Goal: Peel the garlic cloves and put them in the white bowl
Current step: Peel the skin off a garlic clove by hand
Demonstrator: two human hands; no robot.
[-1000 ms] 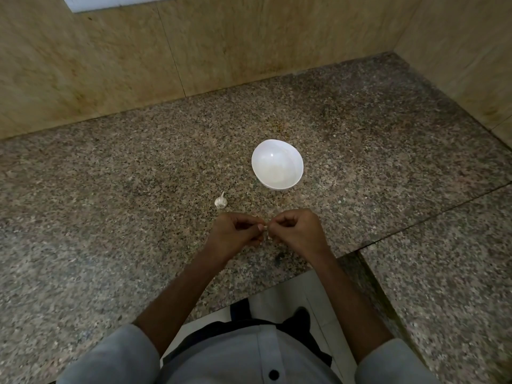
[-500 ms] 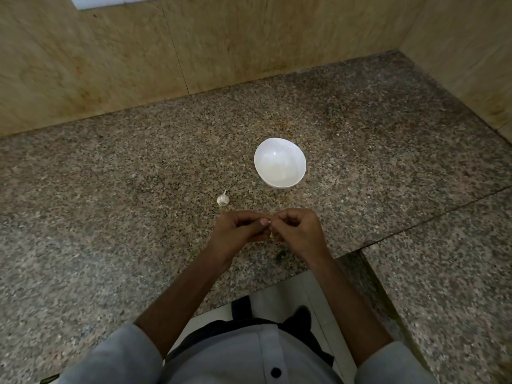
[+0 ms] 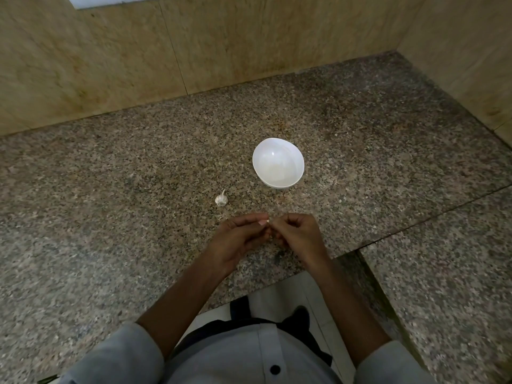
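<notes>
Head view: both hands meet just below the middle of the frame, over the near edge of a speckled granite counter (image 3: 110, 217). The left hand (image 3: 235, 238) and the right hand (image 3: 300, 234) have their fingers curled inward, and their fingertips come together on a small pale garlic clove (image 3: 268, 221), pinched between the two hands. Only a sliver of the clove shows, too little to tell whether its skin is on or off.

A garlic bulb (image 3: 221, 200) lies on the counter just above and to the left of the left hand, apart from it, with its stem pointing up the frame. The white bowl (image 3: 278, 164) stands upright on the counter above the right hand, near the middle of the frame, to the upper right of the bulb and not touching it.

A tan tiled wall (image 3: 221, 45) fills the top of the frame and its right edge. At the bottom are a grey buttoned shirt (image 3: 249, 356) and a strip of pale floor (image 3: 277, 295).
</notes>
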